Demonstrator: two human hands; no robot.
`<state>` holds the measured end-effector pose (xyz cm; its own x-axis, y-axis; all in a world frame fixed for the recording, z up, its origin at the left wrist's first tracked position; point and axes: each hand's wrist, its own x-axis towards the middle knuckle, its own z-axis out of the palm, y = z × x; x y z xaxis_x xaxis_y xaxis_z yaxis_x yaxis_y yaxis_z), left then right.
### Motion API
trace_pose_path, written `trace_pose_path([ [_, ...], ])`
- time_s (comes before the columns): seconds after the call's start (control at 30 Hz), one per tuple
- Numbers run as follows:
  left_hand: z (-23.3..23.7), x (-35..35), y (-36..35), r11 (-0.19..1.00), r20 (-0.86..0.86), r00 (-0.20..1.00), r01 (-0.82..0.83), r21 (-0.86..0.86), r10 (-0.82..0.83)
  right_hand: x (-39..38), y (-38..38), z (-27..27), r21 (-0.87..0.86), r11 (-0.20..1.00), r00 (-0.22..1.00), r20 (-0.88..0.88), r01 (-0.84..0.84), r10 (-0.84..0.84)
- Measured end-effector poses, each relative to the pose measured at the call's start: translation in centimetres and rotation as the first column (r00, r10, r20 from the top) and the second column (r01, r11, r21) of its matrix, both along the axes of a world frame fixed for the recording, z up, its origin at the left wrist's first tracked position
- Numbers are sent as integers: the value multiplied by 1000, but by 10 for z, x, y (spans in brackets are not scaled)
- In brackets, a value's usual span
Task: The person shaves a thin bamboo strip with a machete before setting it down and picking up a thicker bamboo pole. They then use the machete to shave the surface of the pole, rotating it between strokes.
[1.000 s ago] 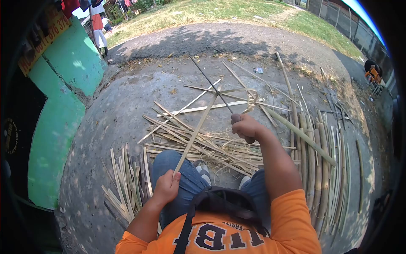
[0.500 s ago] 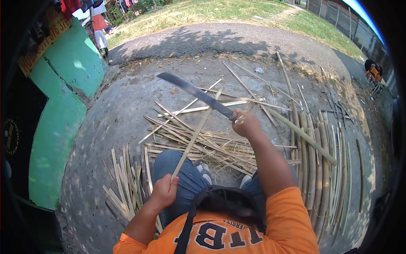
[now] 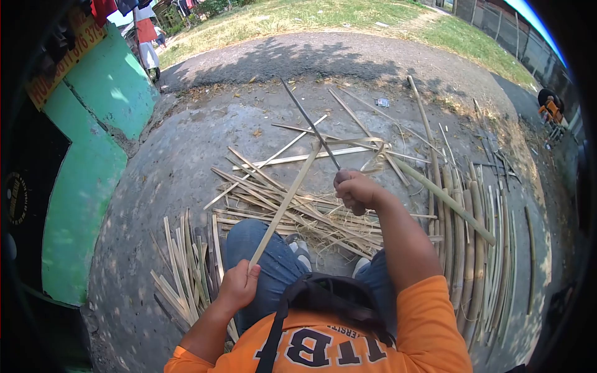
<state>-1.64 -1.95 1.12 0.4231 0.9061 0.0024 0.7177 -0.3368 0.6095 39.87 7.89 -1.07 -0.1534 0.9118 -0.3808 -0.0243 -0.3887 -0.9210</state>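
My left hand (image 3: 238, 286) is closed around the lower end of a pale bamboo strip (image 3: 287, 198), which slants up and away over my left knee. In my right hand (image 3: 359, 191) is the handle of a machete (image 3: 303, 113), its blade seen nearly edge-on and pointing up and to the left. The blade overlaps the far tip of the strip in this view. Beyond my knees lies a loose heap of split bamboo strips (image 3: 273, 194), with thin shavings (image 3: 339, 219) among them near my feet.
Thick bamboo poles (image 3: 477, 261) and thin strips lie on the concrete at my right. A bundle of split strips (image 3: 180, 267) is at my left, near a green wall (image 3: 81, 205). One longer pole (image 3: 444, 198) slants across the right side. A road (image 3: 286, 59) runs ahead.
The machete has turned from flat-on to edge-on, and its tip has swung to the right. My right hand has moved slightly down. My left hand still holds the strip.
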Motion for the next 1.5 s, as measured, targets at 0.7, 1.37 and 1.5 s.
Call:
trace_pose_path([
  [0.7,4,-15,-5,999,64,998,16,-46,-13,37,4,-23,564,810,377,724,159,-578],
  [1.37,24,-3,-2,965,45,994,-103,239,95,52,-16,28,643,691,683,342,330,-645],
  [1.5,22,0,-1,977,53,991,-127,173,120,37,-32,49,649,754,801,400,96,-446],
])
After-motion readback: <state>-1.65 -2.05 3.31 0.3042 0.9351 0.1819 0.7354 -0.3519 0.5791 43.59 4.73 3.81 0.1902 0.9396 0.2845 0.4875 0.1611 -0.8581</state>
